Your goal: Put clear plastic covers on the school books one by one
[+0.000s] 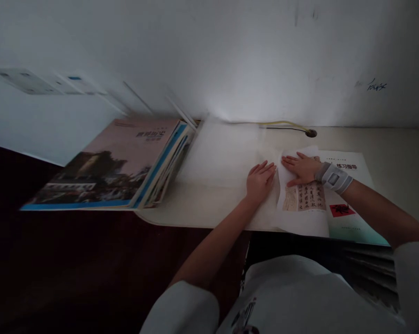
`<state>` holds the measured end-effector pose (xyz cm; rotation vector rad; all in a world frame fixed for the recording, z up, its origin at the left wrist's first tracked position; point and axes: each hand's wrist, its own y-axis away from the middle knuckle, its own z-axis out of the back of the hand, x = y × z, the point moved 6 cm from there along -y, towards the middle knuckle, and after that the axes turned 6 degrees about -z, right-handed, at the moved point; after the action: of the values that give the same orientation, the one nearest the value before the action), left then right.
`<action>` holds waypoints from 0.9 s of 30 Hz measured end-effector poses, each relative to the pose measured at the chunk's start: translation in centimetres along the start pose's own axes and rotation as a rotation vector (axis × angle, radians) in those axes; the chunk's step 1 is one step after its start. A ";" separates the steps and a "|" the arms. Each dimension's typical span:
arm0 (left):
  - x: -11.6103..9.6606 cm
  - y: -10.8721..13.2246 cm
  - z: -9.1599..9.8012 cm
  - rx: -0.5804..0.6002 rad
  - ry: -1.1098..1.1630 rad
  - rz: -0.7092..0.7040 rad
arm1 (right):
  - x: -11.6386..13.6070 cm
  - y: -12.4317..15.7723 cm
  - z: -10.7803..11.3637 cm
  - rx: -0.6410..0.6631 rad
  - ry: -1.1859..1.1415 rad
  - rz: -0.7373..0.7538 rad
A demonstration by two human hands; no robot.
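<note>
A thin book [357, 185] lies on the white desk, its pale cover running to green at the bottom with a red square. Across its left part is a white page [310, 225] printed with brown calligraphy. My right hand [302, 168] presses flat on the upper part of this page, fingers spread, a grey band round the wrist. Just left of the page edge, my left hand [260, 182] rests with fingers stretched out and holds nothing. Under and left of it spreads a pale, see-through sheet [219, 157]; what it is made of I cannot tell.
At the left, a stack of books [115, 162] with a pink and blue top cover juts past the desk's front edge. A yellow cable [286, 123] runs along the wall to a round hole [311, 133]. The white wall [212, 55] closes off the back.
</note>
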<state>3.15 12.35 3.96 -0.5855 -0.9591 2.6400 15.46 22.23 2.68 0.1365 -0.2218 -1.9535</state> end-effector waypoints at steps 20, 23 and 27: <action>-0.3 -0.4 -0.4 0.079 0.017 -0.050 | 3.0 0.2 0.6 0.021 -0.022 0.069; -0.1 -0.4 -0.6 0.073 0.007 -0.060 | 4.1 0.6 0.6 0.023 -0.049 0.141; -0.2 -0.3 -0.7 0.058 0.001 -0.069 | 4.2 0.2 0.5 0.008 -0.064 0.139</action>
<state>3.63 12.85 3.71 -0.5305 -0.8827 2.5972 13.94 18.29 3.21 0.0625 -0.2745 -1.8202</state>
